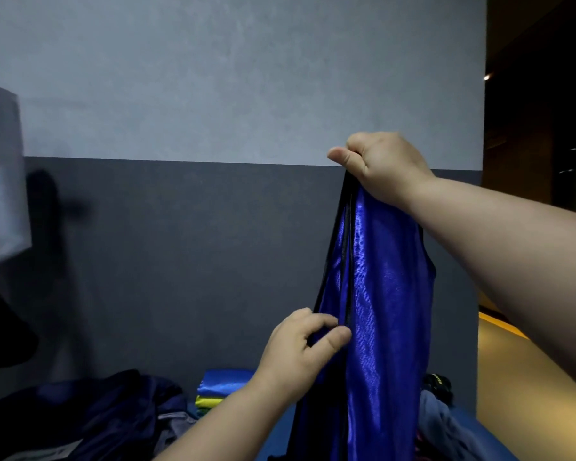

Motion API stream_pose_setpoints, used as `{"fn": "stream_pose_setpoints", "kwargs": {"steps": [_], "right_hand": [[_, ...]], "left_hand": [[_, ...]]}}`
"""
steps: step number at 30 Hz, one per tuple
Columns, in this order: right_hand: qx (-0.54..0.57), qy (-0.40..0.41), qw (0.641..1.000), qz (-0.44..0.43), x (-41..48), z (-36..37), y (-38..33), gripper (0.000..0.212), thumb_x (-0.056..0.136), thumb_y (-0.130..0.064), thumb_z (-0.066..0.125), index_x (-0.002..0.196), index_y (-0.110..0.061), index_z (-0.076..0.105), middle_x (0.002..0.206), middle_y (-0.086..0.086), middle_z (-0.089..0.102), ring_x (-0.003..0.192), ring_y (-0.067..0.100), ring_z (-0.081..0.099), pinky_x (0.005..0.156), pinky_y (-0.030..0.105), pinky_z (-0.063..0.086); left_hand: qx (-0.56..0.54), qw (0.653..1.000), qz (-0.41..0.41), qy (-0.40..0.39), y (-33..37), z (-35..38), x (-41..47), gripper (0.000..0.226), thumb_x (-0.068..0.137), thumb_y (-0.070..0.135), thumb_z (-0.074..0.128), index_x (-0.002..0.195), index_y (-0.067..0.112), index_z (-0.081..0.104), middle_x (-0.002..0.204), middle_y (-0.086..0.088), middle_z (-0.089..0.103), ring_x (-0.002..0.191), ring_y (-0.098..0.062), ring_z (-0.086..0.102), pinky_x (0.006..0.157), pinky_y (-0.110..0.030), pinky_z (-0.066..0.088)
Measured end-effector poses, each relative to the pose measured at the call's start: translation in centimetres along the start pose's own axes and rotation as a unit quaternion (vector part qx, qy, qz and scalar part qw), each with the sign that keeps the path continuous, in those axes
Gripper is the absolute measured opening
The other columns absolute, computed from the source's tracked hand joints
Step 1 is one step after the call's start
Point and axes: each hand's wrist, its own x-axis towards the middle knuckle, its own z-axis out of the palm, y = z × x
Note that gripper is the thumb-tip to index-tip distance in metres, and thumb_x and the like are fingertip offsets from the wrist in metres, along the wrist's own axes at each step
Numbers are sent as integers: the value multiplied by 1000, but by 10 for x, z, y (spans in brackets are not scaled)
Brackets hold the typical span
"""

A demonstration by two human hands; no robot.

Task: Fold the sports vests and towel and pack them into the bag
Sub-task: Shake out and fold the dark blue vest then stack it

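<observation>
Left hand [300,347] and right hand [379,164] pinch a shiny blue vest [379,294], unfolded; a stack of folded blue and yellow vests [223,389] awaits packing.

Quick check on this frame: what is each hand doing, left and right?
Left hand: pinches the blue vest at its dark edge, partway down.
Right hand: grips the top of the blue vest, holding it up.

A two-tone textured wall [213,94], pale grey above and charcoal below, fills the frame. A pale boxy panel [5,168] sits at the left edge, with ochre flooring [512,377] lower right below a dark corridor [539,94].
</observation>
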Motion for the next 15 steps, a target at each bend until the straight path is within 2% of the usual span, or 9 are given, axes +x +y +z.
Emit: {"fn": "stream_pose_setpoints", "kwargs": {"steps": [3,6,8,11,15], "right_hand": [[-4,-1,1000,2,0,1,2,52,96,-58,37,64,-17,33,62,-2,43,66,24,41,55,37,22],[-13,-3,1000,8,-1,0,7,52,96,-59,36,64,-18,34,62,-1,43,66,25,42,53,37,22],[-23,-4,1000,14,-2,-1,11,52,95,-59,36,64,-18,34,62,-2,44,68,26,44,55,36,22],[-39,-11,999,24,-4,-2,17,51,95,-60,35,64,-19,34,64,-3,44,72,27,46,59,35,25],[-56,-23,998,34,-7,1,25,48,94,-62,34,70,-21,41,74,-1,49,76,25,45,63,33,29]], "left_hand": [[-21,999,-40,-19,3,7,0,49,56,79,66,68,32,58,77,11,41,66,-4,44,64,-17,38],[-58,996,-56,-30,4,9,-1,46,67,52,77,58,22,44,73,12,36,62,-5,39,60,-16,35],[-87,994,-56,-30,3,8,0,44,66,48,71,62,13,45,73,9,37,65,-6,41,62,-17,35],[-124,990,-49,-40,1,4,0,53,63,46,60,80,-4,56,88,-6,46,76,-14,47,71,-25,40],[-99,994,-28,-33,0,0,-1,42,64,42,54,73,1,54,88,-3,49,78,-25,49,70,-26,39]]}}
